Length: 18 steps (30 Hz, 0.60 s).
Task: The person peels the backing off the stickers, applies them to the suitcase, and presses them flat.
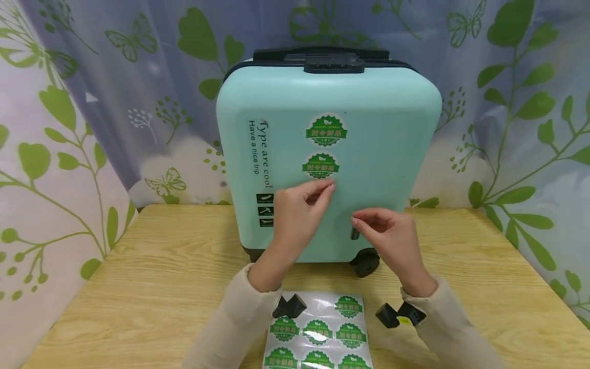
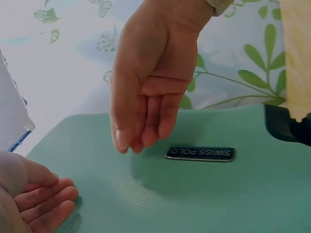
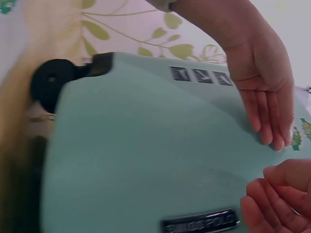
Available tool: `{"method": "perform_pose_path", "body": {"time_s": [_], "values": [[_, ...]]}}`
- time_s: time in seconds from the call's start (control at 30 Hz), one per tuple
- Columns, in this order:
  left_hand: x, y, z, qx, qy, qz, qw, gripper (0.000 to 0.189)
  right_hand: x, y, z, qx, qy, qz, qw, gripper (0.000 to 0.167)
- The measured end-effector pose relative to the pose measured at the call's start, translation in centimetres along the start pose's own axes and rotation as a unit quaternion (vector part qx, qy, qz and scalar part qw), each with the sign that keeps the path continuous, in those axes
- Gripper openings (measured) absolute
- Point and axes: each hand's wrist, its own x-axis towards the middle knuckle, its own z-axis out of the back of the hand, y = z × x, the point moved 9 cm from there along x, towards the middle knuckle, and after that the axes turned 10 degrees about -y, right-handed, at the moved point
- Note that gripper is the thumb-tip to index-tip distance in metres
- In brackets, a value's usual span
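A mint-green suitcase [image 1: 378,154] stands upright on the table, with two green round stickers [image 1: 326,131] one above the other on its front. My left hand [image 1: 297,210] is just below the lower sticker [image 1: 320,166], its thumb and fingertips close together at the suitcase front. To the right and lower, my right hand [image 1: 389,236] has its fingertips beside the dark SWISS POLO nameplate [image 2: 200,153]. In the left wrist view its fingers are long and nearly straight. Nothing shows between the fingers of either hand.
A sheet of green stickers [image 1: 318,343] lies on the wooden table [image 1: 175,287] in front of the suitcase. The suitcase's black wheel [image 1: 366,262] is at its lower right. Leaf-patterned curtains [image 1: 138,102] hang behind and on both sides.
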Motion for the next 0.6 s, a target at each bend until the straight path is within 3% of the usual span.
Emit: {"method": "perform_pose_path", "body": {"time_s": [0.37, 0.6], "values": [[-2.0, 1.0, 0.3, 0.012, 0.028, -0.017, 0.9994, 0.011, -3.4, -2.7, 0.1, -0.059, 0.070, -0.013, 0.9957, 0.010], [-3.8, 1.6, -0.2, -0.008, 0.085, 0.006, 0.9964, 0.013, -4.7, -4.9, 0.0, -0.035, 0.110, -0.083, 0.9898, 0.016]]}}
